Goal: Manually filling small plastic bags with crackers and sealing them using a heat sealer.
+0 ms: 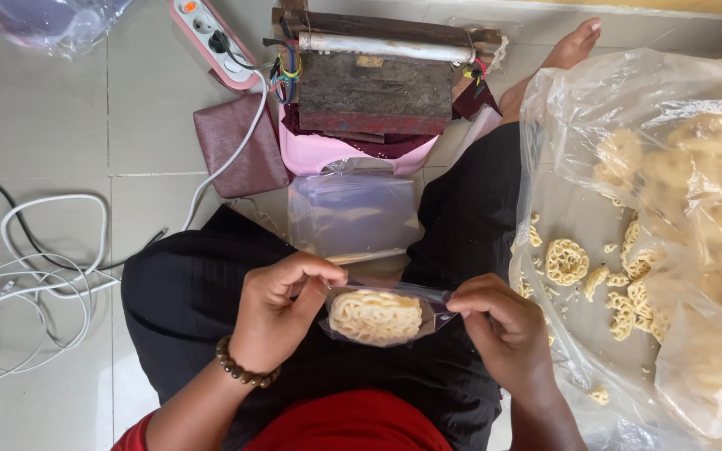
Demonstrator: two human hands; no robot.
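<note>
A small clear plastic bag (382, 317) with pale lattice-shaped crackers inside hangs over my lap. My left hand (282, 309), with a brown bead bracelet at the wrist, pinches the bag's top left corner. My right hand (503, 321) pinches its top right corner. The bag's mouth is stretched flat between both hands. In front of my knees stands a worn heat sealer (375, 88) with a metal bar on top and coloured wires at its left side.
A large clear sack (595, 134) of loose crackers (566, 260) lies at my right. A stack of empty clear bags (353, 215) rests on a pink stool. A power strip (206, 33), white cables (52, 276) and a maroon pouch (240, 154) lie on the tiled floor at left.
</note>
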